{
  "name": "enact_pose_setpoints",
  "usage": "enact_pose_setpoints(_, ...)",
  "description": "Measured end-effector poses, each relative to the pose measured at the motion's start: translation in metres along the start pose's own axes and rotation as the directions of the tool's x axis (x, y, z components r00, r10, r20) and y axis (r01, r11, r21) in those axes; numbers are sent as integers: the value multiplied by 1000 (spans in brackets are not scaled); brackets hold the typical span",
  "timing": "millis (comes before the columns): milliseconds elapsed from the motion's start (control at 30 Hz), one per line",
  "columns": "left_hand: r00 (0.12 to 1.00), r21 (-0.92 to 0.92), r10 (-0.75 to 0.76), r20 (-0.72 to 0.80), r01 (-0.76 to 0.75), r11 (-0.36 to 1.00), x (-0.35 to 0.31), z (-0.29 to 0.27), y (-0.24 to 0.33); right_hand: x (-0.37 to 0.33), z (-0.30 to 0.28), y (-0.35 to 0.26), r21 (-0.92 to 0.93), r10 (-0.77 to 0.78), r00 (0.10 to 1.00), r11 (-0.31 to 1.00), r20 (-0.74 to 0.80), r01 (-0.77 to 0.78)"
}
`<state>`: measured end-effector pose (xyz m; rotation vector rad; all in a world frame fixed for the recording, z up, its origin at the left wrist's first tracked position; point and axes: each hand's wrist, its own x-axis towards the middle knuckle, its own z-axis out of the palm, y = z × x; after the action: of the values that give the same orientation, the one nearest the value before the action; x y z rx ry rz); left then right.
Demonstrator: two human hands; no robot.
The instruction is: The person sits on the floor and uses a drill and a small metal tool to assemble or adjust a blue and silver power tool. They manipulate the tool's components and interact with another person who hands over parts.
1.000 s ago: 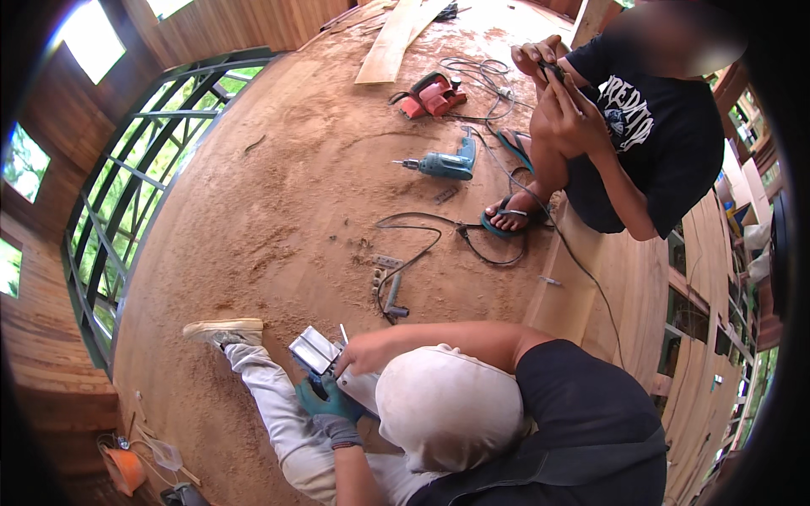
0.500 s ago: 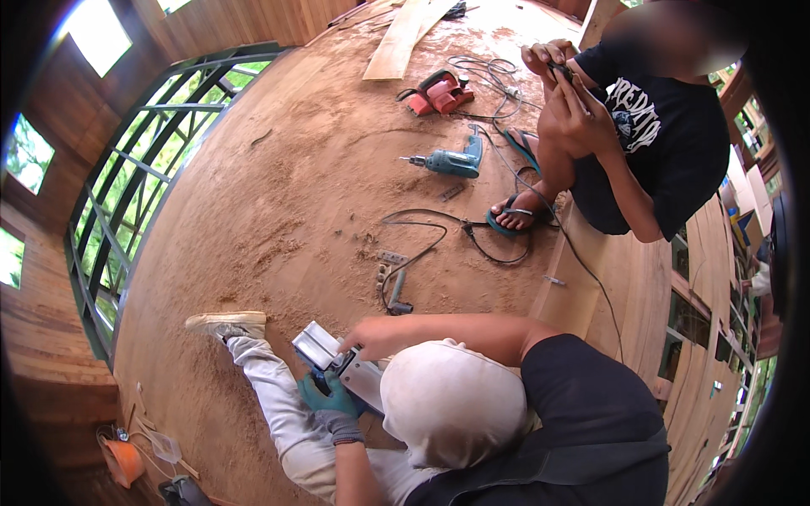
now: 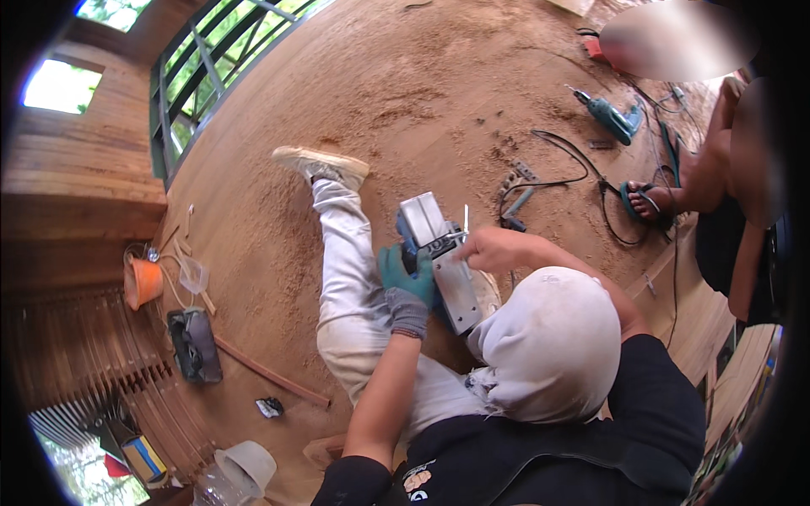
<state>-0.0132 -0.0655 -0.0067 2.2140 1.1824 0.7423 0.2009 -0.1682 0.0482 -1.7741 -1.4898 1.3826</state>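
Note:
An electric planer (image 3: 456, 287) lies with its silver sole facing up and its blue body beneath, between my legs. My left hand (image 3: 405, 274), in a green and grey glove, grips the planer's side with its fingers wrapped over the body. Bare and bent at the fingers, my right hand (image 3: 485, 250) is at the cutter opening across the middle of the sole. A thin light-coloured rod (image 3: 466, 219) sticks up beside its fingertips and seems pinched there; its lower end is hidden. My raised right knee (image 3: 548, 346), in white trousers, stands inside my right arm.
Sawdust covers the wooden floor (image 3: 253, 244). A black cord (image 3: 574, 179), a teal drill (image 3: 614, 118) and a seated person's sandalled foot (image 3: 645, 201) are at right. At left stand an orange container (image 3: 143, 282), a dark bag (image 3: 194, 346) and a wooden stick (image 3: 270, 371).
My view has swung left and down, so the planer and drill sit farther right. The thin rod now shows at my right fingertips. My left hand keeps its grip on the planer.

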Motion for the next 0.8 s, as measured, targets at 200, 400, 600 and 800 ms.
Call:
enact_pose_setpoints(200, 972, -68, -158, 176, 173, 983, 3, -12, 11, -9, 3, -2, -244, 252, 932, 917, -260, -316)
enact_pose_setpoints(400, 968, -77, -166, 187, 183, 980, 2, -15, 14, 16, 11, -3, 606, 415, 851, 781, -322, -151)
enact_pose_setpoints(600, 960, -110, -185, 208, 211, 971, 2, -15, 8, 22, 14, -10, -110, 23, 932, 992, -362, -68)
enact_pose_setpoints(800, 973, -71, -166, 159, 179, 981, 3, -8, 3, 5, 14, -14, 51, 114, 890, 993, -441, -102)
